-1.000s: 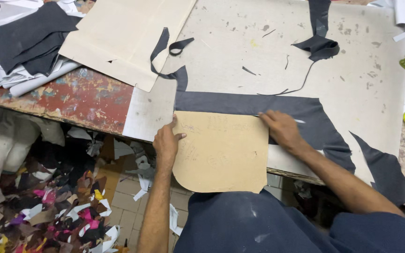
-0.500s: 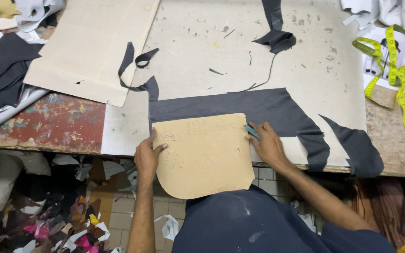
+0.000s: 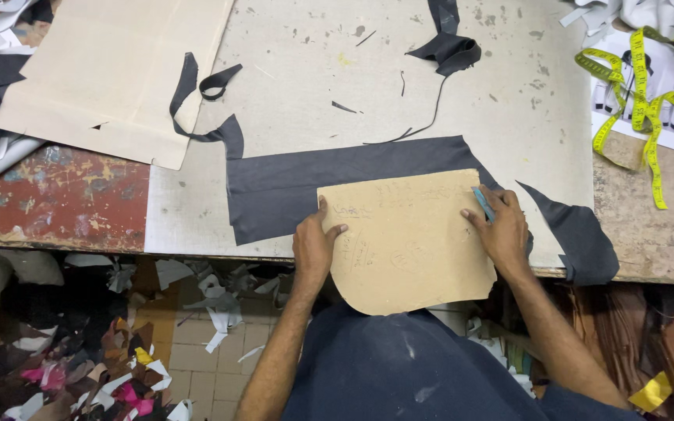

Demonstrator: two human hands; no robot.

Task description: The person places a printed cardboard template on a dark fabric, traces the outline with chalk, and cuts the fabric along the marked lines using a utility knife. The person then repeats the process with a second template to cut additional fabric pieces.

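A tan cardboard pattern (image 3: 409,238) with a rounded lower end lies on a dark grey fabric strip (image 3: 290,187) at the table's front edge. My left hand (image 3: 313,242) presses flat on the pattern's left edge, fingers spread. At the pattern's upper right edge my right hand (image 3: 499,226) holds a small blue-grey chalk piece (image 3: 484,204) against the fabric. The pattern's rounded end hangs over the table edge above my dark blue clothing.
A pale worktable sheet (image 3: 337,70) carries thin fabric offcuts (image 3: 446,47). A large beige paper piece (image 3: 111,70) lies at the back left. A yellow measuring tape (image 3: 641,86) is coiled at the right. Fabric scraps (image 3: 118,366) litter the floor below.
The pattern and both hands sit further right along the dark fabric than a second ago. My right hand has gone from a flat press to holding chalk at the pattern's edge.
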